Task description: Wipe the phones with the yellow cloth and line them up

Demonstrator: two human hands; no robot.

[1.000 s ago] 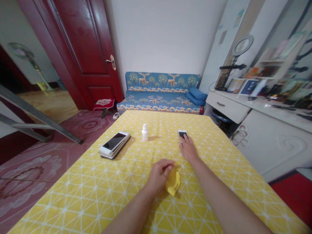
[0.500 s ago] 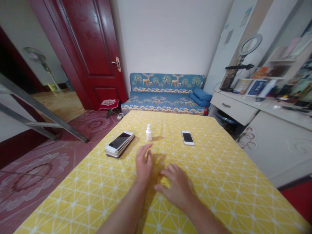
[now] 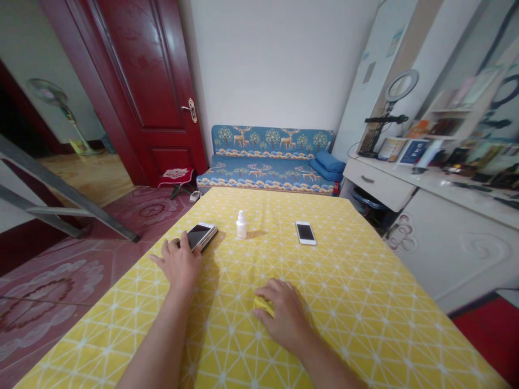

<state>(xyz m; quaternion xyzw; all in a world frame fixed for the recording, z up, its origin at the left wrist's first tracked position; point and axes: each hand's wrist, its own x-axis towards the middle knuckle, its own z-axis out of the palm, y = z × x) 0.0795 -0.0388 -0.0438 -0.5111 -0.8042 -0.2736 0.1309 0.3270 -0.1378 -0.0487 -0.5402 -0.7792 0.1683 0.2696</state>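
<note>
My left hand [image 3: 182, 263] is at the near end of a stack of phones [image 3: 201, 233], fingers spread, with the thumb by the stack's right side and fingertips over its near left corner. Whether it presses on the stack I cannot tell. The top phone has a white frame and a dark screen. My right hand [image 3: 284, 313] rests low over the table, its fingers curled round a small yellow cloth [image 3: 264, 306], most of it hidden in the palm. Beyond the hands stands a white spray bottle [image 3: 241, 226], upright. A single white phone [image 3: 305, 233] lies flat to the right.
A yellow patterned tablecloth [image 3: 324, 324] covers the table. Behind it is a blue sofa [image 3: 263, 162]. A white dresser [image 3: 438, 232] with a ring light [image 3: 401, 85] flanks the right side. On the left are a red door [image 3: 146, 65] and a metal ladder [image 3: 81, 205].
My left hand has moved left, from near the bottle to the phone stack, and its fingers have spread. My right hand keeps the yellow cloth in nearly the same place. The view has shifted slightly.
</note>
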